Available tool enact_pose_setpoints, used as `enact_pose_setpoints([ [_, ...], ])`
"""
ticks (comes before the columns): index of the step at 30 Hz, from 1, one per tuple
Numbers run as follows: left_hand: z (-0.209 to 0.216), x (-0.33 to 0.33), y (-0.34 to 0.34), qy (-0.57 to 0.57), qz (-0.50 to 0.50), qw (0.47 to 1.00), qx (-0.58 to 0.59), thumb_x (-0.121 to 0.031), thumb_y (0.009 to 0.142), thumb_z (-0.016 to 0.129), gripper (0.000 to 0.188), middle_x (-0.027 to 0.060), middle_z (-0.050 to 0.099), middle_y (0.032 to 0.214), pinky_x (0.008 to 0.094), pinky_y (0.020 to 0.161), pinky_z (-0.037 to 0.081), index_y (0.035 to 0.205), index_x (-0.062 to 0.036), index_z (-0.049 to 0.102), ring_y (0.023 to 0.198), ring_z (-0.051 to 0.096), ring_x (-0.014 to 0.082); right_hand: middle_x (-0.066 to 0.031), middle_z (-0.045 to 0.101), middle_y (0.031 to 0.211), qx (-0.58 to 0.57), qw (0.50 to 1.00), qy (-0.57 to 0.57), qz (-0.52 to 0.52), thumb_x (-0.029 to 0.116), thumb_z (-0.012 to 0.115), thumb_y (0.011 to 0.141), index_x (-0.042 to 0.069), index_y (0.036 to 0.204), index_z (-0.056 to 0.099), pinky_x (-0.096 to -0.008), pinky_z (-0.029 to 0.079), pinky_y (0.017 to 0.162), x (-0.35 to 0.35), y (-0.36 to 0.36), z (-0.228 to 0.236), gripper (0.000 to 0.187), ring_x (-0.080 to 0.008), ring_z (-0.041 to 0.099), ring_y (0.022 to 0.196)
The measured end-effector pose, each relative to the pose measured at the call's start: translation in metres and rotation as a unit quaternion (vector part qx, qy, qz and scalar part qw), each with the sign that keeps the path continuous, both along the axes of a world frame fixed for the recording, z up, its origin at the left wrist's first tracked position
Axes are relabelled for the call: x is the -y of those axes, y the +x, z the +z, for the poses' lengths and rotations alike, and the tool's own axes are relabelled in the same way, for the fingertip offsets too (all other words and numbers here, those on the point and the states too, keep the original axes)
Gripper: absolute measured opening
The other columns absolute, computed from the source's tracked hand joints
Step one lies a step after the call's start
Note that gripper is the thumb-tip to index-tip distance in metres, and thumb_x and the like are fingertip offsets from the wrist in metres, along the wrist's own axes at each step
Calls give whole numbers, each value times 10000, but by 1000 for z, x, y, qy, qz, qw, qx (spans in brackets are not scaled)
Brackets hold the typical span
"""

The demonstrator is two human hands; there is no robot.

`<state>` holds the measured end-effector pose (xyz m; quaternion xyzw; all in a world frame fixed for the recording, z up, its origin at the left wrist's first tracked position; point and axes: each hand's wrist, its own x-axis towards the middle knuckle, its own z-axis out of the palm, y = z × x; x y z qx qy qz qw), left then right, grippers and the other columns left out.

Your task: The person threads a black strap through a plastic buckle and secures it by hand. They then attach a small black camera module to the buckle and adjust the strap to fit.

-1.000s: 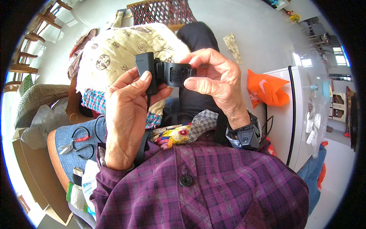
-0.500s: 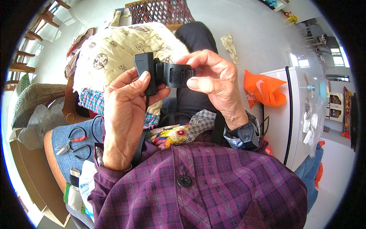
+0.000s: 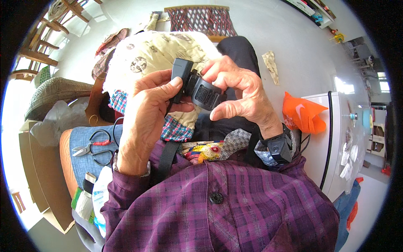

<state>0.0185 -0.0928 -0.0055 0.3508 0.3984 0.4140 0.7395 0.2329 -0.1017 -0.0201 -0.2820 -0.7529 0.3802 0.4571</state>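
Note:
My left hand (image 3: pixel 147 101) grips a flat black box-shaped device (image 3: pixel 181 77) between thumb and fingers, with a dark cord running down from it. From the device's side a round joint leads to a looped black strap (image 3: pixel 205 95) with a rough hook-and-loop patch. Curled around that strap is my right hand (image 3: pixel 245 90), fingers at its upper side and the thumb near its lower edge. Some of those fingertips are hidden behind the strap. A similar black device (image 3: pixel 279 148) is worn on my right wrist.
Beyond my hands lies a cream padded cloth (image 3: pixel 168 50). Red-handled scissors-like snips (image 3: pixel 93 148) rest on blue denim (image 3: pixel 79 164) at left. An orange bag (image 3: pixel 304 112) leans by a white cabinet (image 3: pixel 323 155) at right. A woven-strap stool (image 3: pixel 201 21) stands at the far side.
The view has shifted, so the scene sits further right. The strap has tilted downward and turned, and my right thumb has moved from the strap's end toward its lower edge. My left hand keeps its grip.

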Motion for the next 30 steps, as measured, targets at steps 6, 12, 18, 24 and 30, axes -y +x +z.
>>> enact_pose_setpoints([
  [6,14,-7,-16,75,12,994,-80,-98,903,590,316,134,666,946,253,587,560,1145,105,576,713,664,173,-92,587,1025,19,994,-103,-16,221,866,633,28,886,657,-341,374,968,-4,-16,8,380,-236,504,1105],
  [12,41,-6,-25,164,29,977,-136,-57,889,575,333,130,648,1040,267,707,562,1192,83,571,878,632,146,-67,628,1080,9,975,-224,-12,142,783,734,-2,1021,686,-314,364,988,-13,-27,12,335,-174,512,1104],
  [18,79,4,-41,286,28,943,-166,-24,875,569,336,159,664,1058,327,864,534,1194,81,580,945,656,210,-83,662,1063,-175,959,-210,75,-46,688,784,4,1089,679,-311,455,952,-33,-31,20,309,-165,595,1028],
  [24,99,-16,-63,299,-2,935,-191,-21,895,581,189,132,686,978,309,850,530,1044,72,652,899,669,189,-83,646,1130,-303,931,-134,151,1,736,757,23,1007,701,-342,423,994,-41,-28,46,253,-195,564,1102],
  [30,108,-6,-50,319,-131,937,-58,61,906,545,269,136,680,1001,304,817,553,1167,51,608,889,669,181,-99,669,1118,-319,923,-190,98,65,744,753,29,947,712,-359,472,949,-30,-28,80,200,-220,600,1088],
])
